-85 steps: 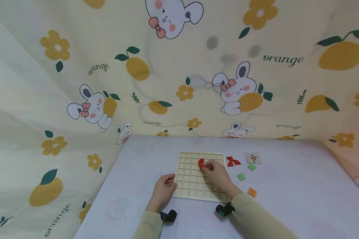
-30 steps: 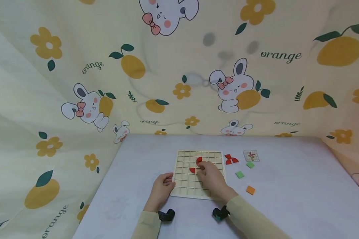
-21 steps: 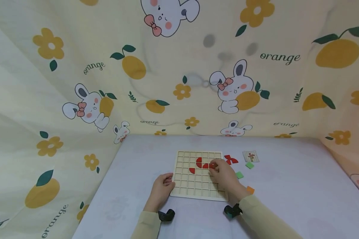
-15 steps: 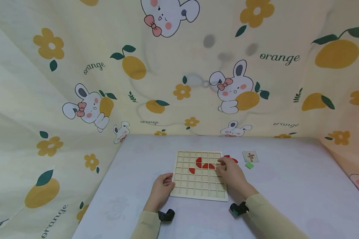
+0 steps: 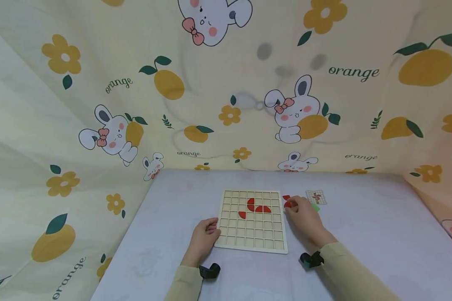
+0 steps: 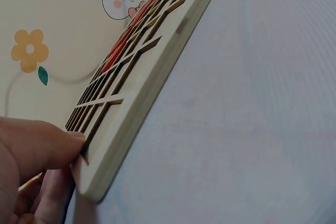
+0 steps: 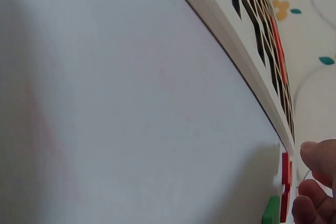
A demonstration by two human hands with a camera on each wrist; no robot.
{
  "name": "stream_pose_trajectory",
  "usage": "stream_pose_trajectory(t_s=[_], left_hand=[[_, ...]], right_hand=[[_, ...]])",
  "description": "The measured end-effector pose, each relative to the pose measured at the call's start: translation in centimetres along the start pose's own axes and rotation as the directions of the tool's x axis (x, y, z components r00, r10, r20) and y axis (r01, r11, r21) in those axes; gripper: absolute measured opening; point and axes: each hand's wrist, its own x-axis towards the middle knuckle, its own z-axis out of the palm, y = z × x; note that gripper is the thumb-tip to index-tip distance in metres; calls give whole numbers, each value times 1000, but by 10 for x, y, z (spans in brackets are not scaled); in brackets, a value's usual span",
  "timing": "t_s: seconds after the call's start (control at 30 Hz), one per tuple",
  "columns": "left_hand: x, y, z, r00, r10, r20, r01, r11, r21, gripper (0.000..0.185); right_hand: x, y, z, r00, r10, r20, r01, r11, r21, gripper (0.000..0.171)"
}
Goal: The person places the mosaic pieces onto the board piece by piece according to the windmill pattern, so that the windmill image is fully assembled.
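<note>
Nearest the camera, the left hand [image 5: 203,239] is bracing the wooden grid board [image 5: 250,241] at its near left corner; the left wrist view is showing the thumb pressing down on the board's top edge [image 6: 137,109] with the other fingers tucked against the side, so it is gripping the board to steady it. The board is lying flat on the pale table [image 5: 361,234].

Judging progress from how things lie, four red quarter-circle pieces [image 5: 255,206] are sitting in cells of the grid's upper middle, while most of the cells are standing unfilled.

Beyond the board's far right corner, the right hand [image 5: 304,213] is reaching over the loose red pieces [image 5: 287,201] lying on the table just beside the board, fingertips curling down onto them. It is probably pinching one, though the hand is covering the contact and the right wrist view is showing only fingertips [image 7: 318,157] hovering near a red edge [image 7: 285,184]. A green tile [image 5: 316,207] is peeking out past the knuckles, and farther off a small pattern card [image 5: 317,197] is lying flat.
</note>
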Motion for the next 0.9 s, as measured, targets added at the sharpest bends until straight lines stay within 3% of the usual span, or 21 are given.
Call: stream_pose_trajectory(t_s=[0.33,0.6,0.9], left_hand=[[1,3,1,1000,-16,3,16,1000,-3,44],[0,2,1,1000,-30,5,30,1000,-4,44],[-2,3,-1,1000,-14,1,14,1000,-6,44]], right_hand=[[14,11,-4,997,-9,-71,6,999,-48,41],[20,10,-2,997,41,-62,-44,998,-52,42],[25,13,1,997,43,-63,-45,999,-22,40]])
